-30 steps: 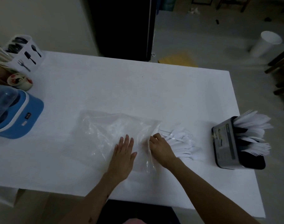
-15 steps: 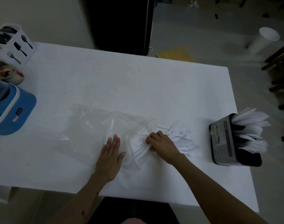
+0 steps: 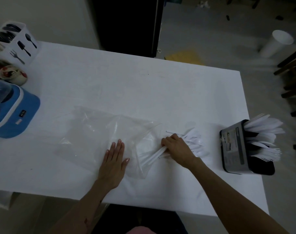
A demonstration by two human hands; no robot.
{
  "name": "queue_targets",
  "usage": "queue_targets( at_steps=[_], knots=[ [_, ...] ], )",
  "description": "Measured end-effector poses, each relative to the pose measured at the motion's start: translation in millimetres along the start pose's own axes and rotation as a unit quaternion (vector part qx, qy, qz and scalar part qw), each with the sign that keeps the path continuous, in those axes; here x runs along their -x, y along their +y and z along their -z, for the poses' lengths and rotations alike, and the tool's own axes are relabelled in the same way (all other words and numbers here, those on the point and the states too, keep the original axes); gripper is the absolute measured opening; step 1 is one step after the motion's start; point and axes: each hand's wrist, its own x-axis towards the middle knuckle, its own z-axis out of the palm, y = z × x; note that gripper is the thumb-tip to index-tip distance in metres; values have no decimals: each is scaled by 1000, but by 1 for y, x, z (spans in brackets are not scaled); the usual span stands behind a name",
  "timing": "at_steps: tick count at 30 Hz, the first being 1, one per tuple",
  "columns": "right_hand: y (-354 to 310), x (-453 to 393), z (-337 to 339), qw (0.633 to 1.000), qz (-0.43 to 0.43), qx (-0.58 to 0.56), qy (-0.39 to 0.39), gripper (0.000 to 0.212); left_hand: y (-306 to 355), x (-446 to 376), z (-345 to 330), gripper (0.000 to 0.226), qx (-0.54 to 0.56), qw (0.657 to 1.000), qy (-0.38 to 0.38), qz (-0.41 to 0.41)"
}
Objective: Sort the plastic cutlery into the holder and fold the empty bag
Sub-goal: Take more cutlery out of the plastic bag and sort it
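Left hand flat, fingers straight, pressing clear bag onto worktop. Right hand curled round bundle of white forks; handles point near-left into bag mouth, tines far-right toward black holder.

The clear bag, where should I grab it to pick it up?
Probably the far left edge of the clear bag, coming in from the left. It lies flat and loose there, away from the left hand pressing it and the right hand gripping cutlery at its mouth.
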Motion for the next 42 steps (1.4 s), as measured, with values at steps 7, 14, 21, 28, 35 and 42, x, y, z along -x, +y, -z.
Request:
queue_targets(
  at_steps=[7, 14, 21, 28, 35, 42],
  knots=[
    [20, 11, 6, 999, -41, -21, 15, 25, -57, -2, 14, 81, -25, 1000, -7, 18],
    [-45, -15, -9, 999, 23, -19, 43, 33, -32, -2, 12, 63, 1, 1000, 14, -16],
    [-99, -47, -41, 995, -84, -42, -15, 29, -24, 3, 7, 68, 13, 1000, 2, 8],
    [-86, -48, -31, 990, -99, -100, 20, 6, -31, 4, 4, 76, 25, 1000, 11, -6],
    [-7, -10, 2, 925, -273, -228, 135, 27, -63, -1, 23, 66, -42, 999, -18, -6],
    [35, 0, 13, 922, -326, -179, 103, 25, -96, -10, 34, 50, -62, 995, 9, 74]
  ],
)
